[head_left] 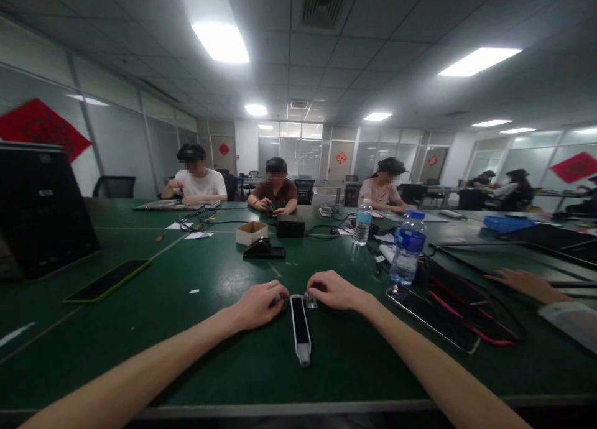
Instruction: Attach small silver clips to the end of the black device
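A long narrow black-and-white device [301,327] lies lengthwise on the green table [196,329] in front of me. My left hand [259,304] is curled at its far left corner, fingers pinched on a small part I cannot make out. My right hand [333,290] is curled at its far right corner, fingertips on a small silver metal piece [311,302]. Both forearms reach in from the near edge.
A water bottle [408,247] stands right of my hands, with phones [431,320] and cables beside it. Another person's hand [522,284] rests at right. A phone in a green case [108,281] and a black panel [41,208] lie left. A cardboard box [250,232] and three seated people are across.
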Motion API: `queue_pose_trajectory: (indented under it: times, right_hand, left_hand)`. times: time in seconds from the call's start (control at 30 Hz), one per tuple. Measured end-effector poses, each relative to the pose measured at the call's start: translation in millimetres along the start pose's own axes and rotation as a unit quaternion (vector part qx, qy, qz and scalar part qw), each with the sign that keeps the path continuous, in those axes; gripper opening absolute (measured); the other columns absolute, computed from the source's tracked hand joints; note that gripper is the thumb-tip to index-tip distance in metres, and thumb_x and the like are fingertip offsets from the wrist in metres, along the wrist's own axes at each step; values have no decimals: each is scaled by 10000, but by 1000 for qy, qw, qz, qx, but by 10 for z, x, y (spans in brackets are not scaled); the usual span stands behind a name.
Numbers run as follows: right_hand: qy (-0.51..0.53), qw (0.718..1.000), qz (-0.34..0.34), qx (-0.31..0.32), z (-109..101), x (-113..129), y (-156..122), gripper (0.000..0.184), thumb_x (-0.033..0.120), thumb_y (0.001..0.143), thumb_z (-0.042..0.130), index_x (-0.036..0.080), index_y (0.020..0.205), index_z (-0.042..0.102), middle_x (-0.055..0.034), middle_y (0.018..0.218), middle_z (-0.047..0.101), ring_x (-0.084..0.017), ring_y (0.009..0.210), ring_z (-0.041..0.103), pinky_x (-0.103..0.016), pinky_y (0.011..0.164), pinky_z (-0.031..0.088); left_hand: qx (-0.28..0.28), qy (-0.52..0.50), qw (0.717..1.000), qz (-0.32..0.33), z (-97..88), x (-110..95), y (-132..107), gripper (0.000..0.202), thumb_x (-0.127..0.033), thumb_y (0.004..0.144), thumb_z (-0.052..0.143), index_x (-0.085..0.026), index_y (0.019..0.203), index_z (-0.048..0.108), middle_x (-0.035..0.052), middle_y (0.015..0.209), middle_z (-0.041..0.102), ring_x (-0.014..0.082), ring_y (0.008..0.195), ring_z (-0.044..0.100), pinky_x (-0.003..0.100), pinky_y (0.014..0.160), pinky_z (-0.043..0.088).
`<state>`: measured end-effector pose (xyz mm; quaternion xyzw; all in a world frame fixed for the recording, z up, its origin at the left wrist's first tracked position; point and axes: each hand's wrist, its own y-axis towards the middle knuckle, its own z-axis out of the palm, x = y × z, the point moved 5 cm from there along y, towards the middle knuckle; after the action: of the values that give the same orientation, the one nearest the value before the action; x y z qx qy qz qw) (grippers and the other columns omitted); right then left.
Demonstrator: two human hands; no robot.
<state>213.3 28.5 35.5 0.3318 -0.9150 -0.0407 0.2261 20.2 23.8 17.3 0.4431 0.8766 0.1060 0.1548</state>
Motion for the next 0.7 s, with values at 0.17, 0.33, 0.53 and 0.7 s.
queue_pose_trajectory:
  times: [0.17,0.33,0.53,0.7]
  right_hand:
    - [-5,1000,-2,14,38,-22,6,259,312,919,494,149,891,693,-48,865,664,-151,756,581,-252,700,445]
    - [-7,1000,0,-3,14,-7,2,295,327,948,453,146,902,680,-50,861,659,-148,745,579,-253,689,433]
    - [-13,1000,-2,5,-19,41,-10,352,336,966,423,138,812,670,-47,796,641,-142,704,551,-261,682,420]
    - [-16,1000,-11,4,-4,12,-3,344,331,965,428,138,812,670,-44,799,642,-140,709,549,-258,694,415]
  left_hand:
    - [6,-9,1000,-3,-6,1,0,189,-192,899,480,-203,1058,581,24,992,618,146,804,595,244,704,454]
    - [2,-2,1000,-4,-21,-16,4,197,-187,894,472,-203,1056,583,27,987,616,148,798,598,246,702,459]
    - [2,-3,1000,-2,-29,-25,1,187,-184,893,480,-205,1050,580,28,997,622,155,817,605,253,718,463]
    - [4,1,1000,-3,-27,-28,5,189,-173,890,481,-207,1048,580,25,1001,623,157,828,606,255,727,464]
